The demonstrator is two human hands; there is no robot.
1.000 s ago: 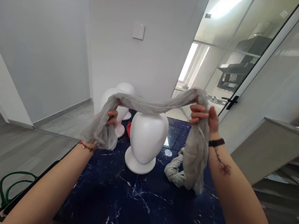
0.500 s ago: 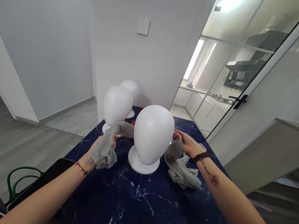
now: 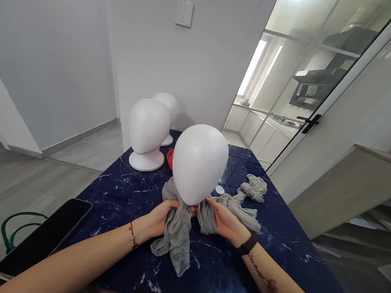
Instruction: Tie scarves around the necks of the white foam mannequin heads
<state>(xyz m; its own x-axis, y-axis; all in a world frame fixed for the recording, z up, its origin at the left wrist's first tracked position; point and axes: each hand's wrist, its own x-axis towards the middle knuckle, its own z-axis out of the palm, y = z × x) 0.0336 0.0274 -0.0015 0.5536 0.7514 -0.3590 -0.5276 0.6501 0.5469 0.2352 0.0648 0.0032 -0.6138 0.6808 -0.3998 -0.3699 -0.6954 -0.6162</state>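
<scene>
A white foam mannequin head (image 3: pixel 199 164) stands near the middle of the dark blue marbled table (image 3: pixel 215 272). A thin grey scarf (image 3: pixel 178 242) passes around its neck, and one end hangs down in front. My left hand (image 3: pixel 162 217) is closed on the scarf at the left of the neck. On the other side, my right hand (image 3: pixel 223 219) grips the scarf just below the head's chin. The rest of the scarf trails to the right and ends in a bunched heap (image 3: pixel 253 188). The head's base is hidden by cloth and hands.
Two more white foam heads, a nearer one (image 3: pixel 148 132) and a farther one (image 3: pixel 167 108), stand at the back left. Something red (image 3: pixel 170 158) lies behind the middle head. A black tablet-like slab (image 3: pixel 47 229) rests at the left edge. A glass door (image 3: pixel 257 126) is beyond the table.
Both hands have come inward and toward me, bringing the scarf from the sides to the front of the head's neck. The view has tipped slightly downward.
</scene>
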